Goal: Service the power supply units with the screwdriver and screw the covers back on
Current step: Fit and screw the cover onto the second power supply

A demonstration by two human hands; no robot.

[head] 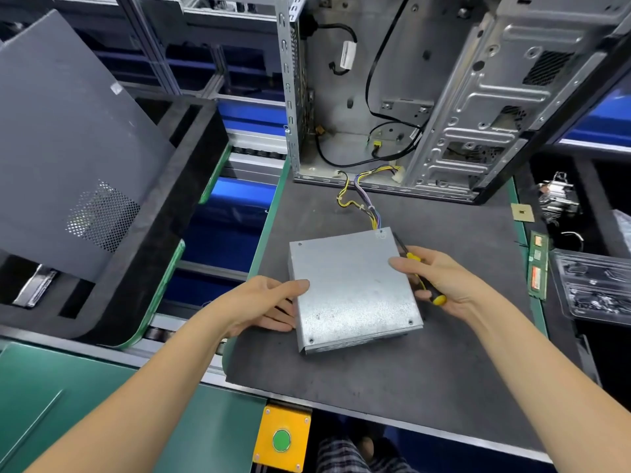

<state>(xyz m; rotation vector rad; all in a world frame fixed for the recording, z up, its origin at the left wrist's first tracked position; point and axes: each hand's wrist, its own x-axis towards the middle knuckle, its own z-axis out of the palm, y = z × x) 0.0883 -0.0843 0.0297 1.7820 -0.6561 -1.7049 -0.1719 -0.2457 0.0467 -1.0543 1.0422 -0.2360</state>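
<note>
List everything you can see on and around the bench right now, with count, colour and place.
power supply unit: one, bare grey metal, flat on the mat's middle.
wire bundle: one, yellow and purple, from the unit into the case.
computer case: one, grey, open, behind the unit.
screwdriver: one, yellow and black, at the unit's right edge.
work mat: one, dark grey.
side panel: one, dark grey, far left.
memory stick: one, green, right bench edge.
button box: one, yellow, green button, near edge.
left hand: holds the unit's left edge.
right hand: grips the screwdriver.
</note>
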